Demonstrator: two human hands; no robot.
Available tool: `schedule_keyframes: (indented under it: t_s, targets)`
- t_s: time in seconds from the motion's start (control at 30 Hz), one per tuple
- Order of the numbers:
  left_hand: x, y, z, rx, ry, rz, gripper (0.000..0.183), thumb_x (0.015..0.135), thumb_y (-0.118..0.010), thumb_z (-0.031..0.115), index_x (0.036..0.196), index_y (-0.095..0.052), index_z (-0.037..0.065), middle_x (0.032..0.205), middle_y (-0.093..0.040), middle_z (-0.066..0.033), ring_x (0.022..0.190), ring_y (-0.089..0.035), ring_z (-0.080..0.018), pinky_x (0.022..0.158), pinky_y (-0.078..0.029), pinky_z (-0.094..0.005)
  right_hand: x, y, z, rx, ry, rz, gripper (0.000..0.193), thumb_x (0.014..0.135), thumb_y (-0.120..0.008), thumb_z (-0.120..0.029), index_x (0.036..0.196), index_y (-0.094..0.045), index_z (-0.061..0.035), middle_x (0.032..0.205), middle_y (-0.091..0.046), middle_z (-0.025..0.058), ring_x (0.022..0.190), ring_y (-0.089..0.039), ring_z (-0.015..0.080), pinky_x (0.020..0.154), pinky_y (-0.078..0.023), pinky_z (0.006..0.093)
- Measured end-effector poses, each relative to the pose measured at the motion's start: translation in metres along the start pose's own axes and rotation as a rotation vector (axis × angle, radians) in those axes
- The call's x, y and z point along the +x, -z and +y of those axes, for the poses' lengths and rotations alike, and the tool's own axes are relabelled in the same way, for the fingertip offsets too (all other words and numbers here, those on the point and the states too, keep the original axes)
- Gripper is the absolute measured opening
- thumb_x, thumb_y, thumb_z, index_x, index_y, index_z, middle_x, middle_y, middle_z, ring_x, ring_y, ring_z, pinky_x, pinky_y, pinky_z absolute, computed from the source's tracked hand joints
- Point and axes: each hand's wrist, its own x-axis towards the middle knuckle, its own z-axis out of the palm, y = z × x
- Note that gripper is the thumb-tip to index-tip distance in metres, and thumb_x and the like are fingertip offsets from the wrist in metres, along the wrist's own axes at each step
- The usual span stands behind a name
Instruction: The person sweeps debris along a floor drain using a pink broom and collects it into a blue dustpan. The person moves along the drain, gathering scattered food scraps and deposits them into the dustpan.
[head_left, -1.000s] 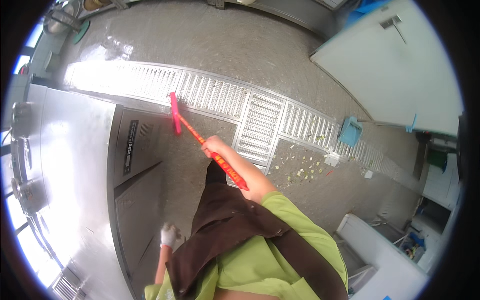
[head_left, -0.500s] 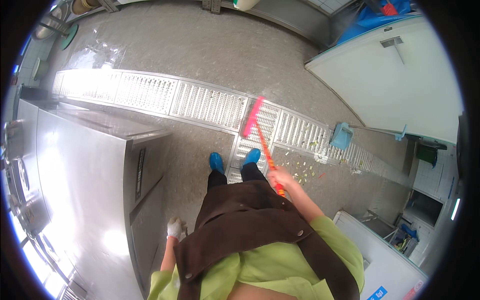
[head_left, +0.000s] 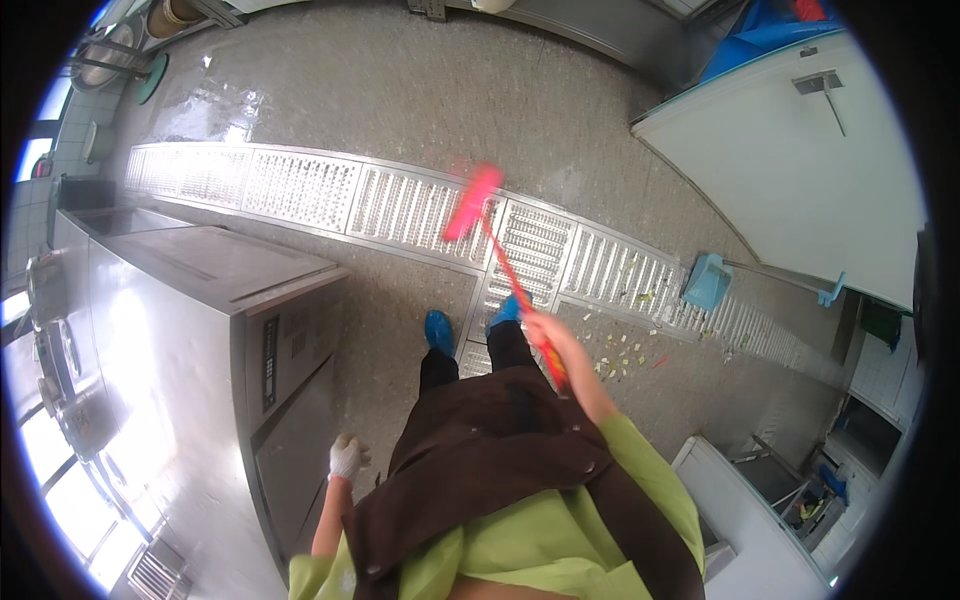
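Observation:
My right hand [head_left: 545, 330] is bare and wrapped round the orange-red handle of a broom [head_left: 515, 268]. Its pink head [head_left: 473, 203], blurred by motion, is over the metal drain grating [head_left: 400, 212] ahead of my feet. My left hand [head_left: 349, 457], in a whitish glove, hangs low by the steel cabinet with its fingers curled in; nothing shows in it. Small pale and green scraps [head_left: 625, 352] are scattered on the floor and grating right of my feet. Beyond them sits a light-blue long-handled dustpan [head_left: 708, 283].
A steel cabinet [head_left: 180, 330] stands close on my left. A white panel or door [head_left: 790, 170] is at the far right, and a white unit [head_left: 745, 500] at the near right. Wet, shiny floor [head_left: 215, 110] lies far left. My feet wear blue shoe covers [head_left: 438, 328].
The broom head has swung left and away from me across the grating. My right hand has shifted slightly left and nearer my feet. My left hand still hangs at my side.

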Motion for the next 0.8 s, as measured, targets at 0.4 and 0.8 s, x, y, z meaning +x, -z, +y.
schedule_keyframes:
  t_s: [0.4,0.8]
  targets:
    - [0.016,-0.067,0.089,0.119,-0.141,-0.131,0.027,0.077,-0.041,0.011,0.103,-0.045,0.005,0.074,-0.054,-0.0106,0.051,-0.053,-0.0180,0.042,-0.044,-0.0306,-0.123,0.094,0.016,-0.061,0.159,0.383,0.010,0.068,-0.050,-0.003,0.073,-0.042,-0.0072,0.045,-0.038,0.0004,0.032,-0.037,0.0113,0.029,-0.032,0.0251]
    - [-0.013,-0.094,0.203,0.103,-0.202,-0.111,0.023,0.077,-0.042,0.008,0.100,-0.045,0.006,0.064,-0.051,-0.0087,0.043,-0.046,-0.0149,0.033,-0.036,-0.0250,-0.104,0.173,0.003,-0.064,0.187,0.338,0.016,0.069,-0.053,-0.015,0.058,-0.044,-0.0074,0.044,-0.041,0.0009,0.034,-0.040,0.0107,0.032,-0.032,0.0250]
